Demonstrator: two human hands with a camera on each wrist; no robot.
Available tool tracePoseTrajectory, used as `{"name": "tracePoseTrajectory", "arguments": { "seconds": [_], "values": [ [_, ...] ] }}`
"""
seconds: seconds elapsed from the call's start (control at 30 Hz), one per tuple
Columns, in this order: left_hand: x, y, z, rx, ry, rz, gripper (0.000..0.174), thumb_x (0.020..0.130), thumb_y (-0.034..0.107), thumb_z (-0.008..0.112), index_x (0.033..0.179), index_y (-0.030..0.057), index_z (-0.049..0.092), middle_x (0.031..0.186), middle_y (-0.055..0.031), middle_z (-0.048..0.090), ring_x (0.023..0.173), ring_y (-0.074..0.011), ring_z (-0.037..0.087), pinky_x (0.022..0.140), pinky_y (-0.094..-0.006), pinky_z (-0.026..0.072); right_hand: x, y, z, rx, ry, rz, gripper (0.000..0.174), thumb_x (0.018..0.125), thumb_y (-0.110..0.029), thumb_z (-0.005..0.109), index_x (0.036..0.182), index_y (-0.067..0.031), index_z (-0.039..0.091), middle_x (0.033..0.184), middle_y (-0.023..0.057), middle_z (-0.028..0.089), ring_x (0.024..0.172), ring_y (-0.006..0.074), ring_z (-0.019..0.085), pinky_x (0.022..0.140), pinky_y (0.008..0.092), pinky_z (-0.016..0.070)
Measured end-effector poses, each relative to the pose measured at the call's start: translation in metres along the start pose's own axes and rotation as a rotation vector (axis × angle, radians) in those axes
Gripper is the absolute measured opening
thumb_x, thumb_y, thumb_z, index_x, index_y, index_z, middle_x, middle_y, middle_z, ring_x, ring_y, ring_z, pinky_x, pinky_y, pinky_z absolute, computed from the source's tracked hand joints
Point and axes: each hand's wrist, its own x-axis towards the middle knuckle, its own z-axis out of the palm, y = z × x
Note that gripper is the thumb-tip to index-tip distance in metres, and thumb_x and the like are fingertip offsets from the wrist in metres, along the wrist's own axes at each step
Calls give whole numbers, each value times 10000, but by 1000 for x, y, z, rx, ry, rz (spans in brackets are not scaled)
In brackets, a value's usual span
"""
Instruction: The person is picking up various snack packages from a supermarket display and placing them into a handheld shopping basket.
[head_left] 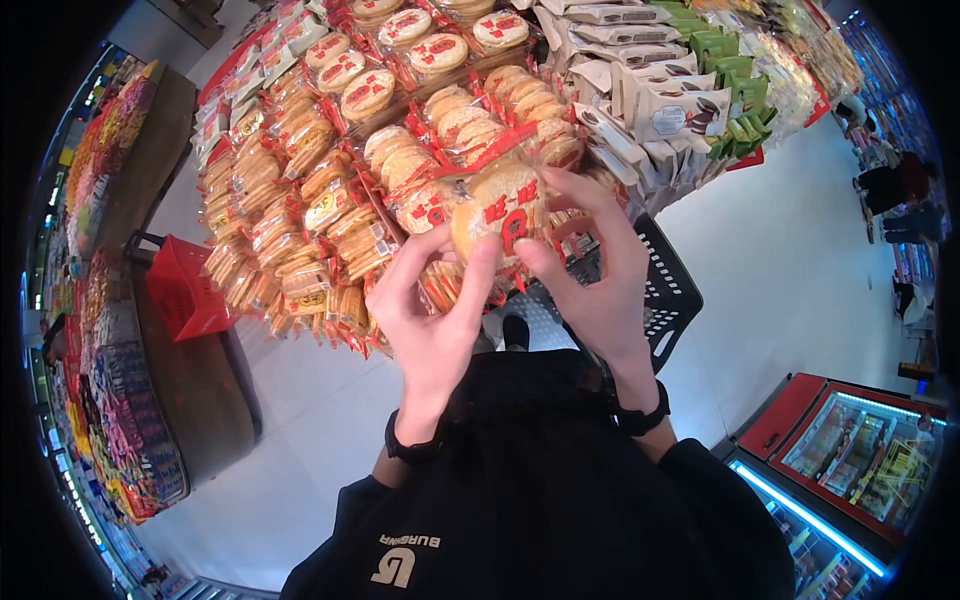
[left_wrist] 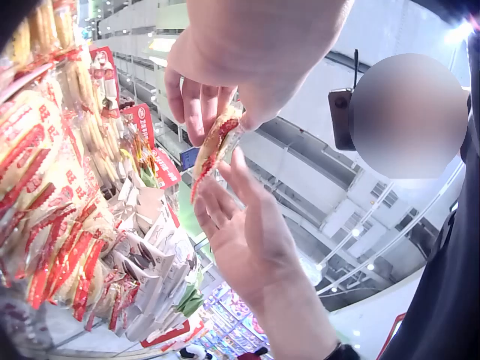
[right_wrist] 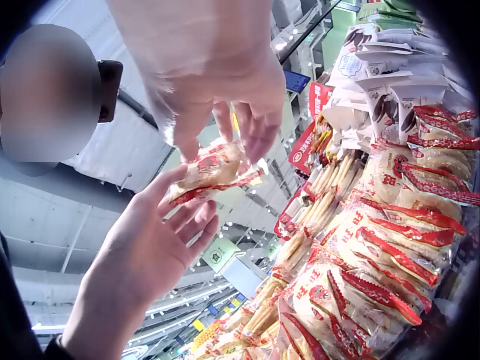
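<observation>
A clear packet of rice crackers (head_left: 497,208) with red print is held up between both hands, over the stacked packets. My left hand (head_left: 432,305) pinches its near left side, thumb on the front. On the other side, my right hand (head_left: 605,280) grips it with the thumb at the lower edge and fingers near the top corner. Edge-on in the left wrist view, the packet (left_wrist: 216,148) spans the space between the two hands. The right wrist view has the packet (right_wrist: 213,172) with its red seal turned down.
Piled cracker packets (head_left: 300,200) fill the display before me. White cookie bags (head_left: 660,100) and green packets (head_left: 745,90) stand to its right. Below is a black basket (head_left: 665,290); a red basket (head_left: 187,290) sits left. A freezer (head_left: 860,440) is at lower right.
</observation>
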Motion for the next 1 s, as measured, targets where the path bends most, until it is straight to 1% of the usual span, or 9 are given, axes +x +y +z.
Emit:
{"name": "tracePoseTrajectory", "arguments": {
  "seconds": [0.1, 0.13, 0.2, 0.27, 0.37, 0.53, 0.63, 0.73, 1.0],
  "values": [
    [3, 1, 3, 126, -48, 347, 300, 778, 90, 777, 1037, -36, 694, 991, -137, 676, 818, -187, 634, 792, -296, 504, -6, -8, 9, 279, -40, 14, 502, 854, -221, 728, 1248, 27, 540, 1162, 158, 611, 955, 175, 612, 808, 320, 509],
    [3, 0, 1, 119, -124, 353, 340, 768, 99, 770, 1088, 4, 708, 1125, -161, 633, 899, -239, 630, 809, -344, 513, -7, -13, 7, 344, -96, 32, 468, 887, -245, 699, 1231, 37, 553, 1144, 148, 618, 952, 158, 608, 805, 316, 507],
    [2, -3, 3, 156, -133, 389, 335, 776, 103, 756, 1102, 39, 717, 1163, -155, 616, 941, -243, 623, 822, -348, 510, -15, -10, 1, 434, -188, 318, 443, 924, -234, 655, 1242, 50, 536, 1123, 124, 626, 964, 129, 593, 796, 310, 504],
    [1, -1, 3, 193, -138, 405, 259, 785, 53, 743, 1043, 62, 744, 1189, -149, 599, 960, -240, 620, 839, -340, 506, -16, -14, 3, 561, -111, 383, 387, 957, -192, 601, 1248, 52, 523, 1103, 93, 632, 978, 103, 575, 816, 290, 488],
    [0, 3, 9, 95, -7, 292, 228, 753, 11, 768, 976, 50, 744, 1152, -147, 605, 931, -226, 621, 835, -319, 505, -9, -21, 6, 663, 35, 339, 325, 978, -154, 562, 1226, 54, 532, 1090, 73, 636, 984, 94, 572, 850, 269, 470],
    [-3, 9, 3, -294, -71, -132, 504, 795, -40, 749, 1243, -65, 519, 997, -82, 656, 900, -106, 617, 803, -244, 497, -6, -20, 11, 684, 70, 350, 361, 990, -149, 536, 1284, 50, 475, 1076, 75, 637, 986, 101, 582, 875, 258, 459],
    [-4, 12, 1, -436, -91, -241, 461, 811, -60, 725, 1231, -62, 534, 959, -69, 667, 867, -94, 619, 801, -235, 496, -7, -22, 6, 752, -30, 465, 386, 1004, -170, 511, 1314, 48, 440, 1082, 86, 633, 995, 102, 578, 874, 252, 458],
    [-3, 16, 1, -465, -84, -234, 423, 826, -76, 703, 1217, -69, 543, 896, -47, 661, 849, -78, 615, 787, -219, 494, -9, -18, 0, 776, -99, 504, 425, 1023, -238, 474, 1333, 48, 425, 1110, 97, 624, 1013, 103, 566, 875, 250, 452],
    [-5, 10, 1, -463, -106, -205, 413, 833, -89, 687, 1222, -84, 547, 981, -82, 652, 855, -75, 599, 779, -205, 483, -8, -15, 0, 681, -74, 378, 499, 1032, -329, 444, 1367, 40, 425, 1169, 96, 610, 1035, 104, 544, 867, 261, 444]
  ]
}}
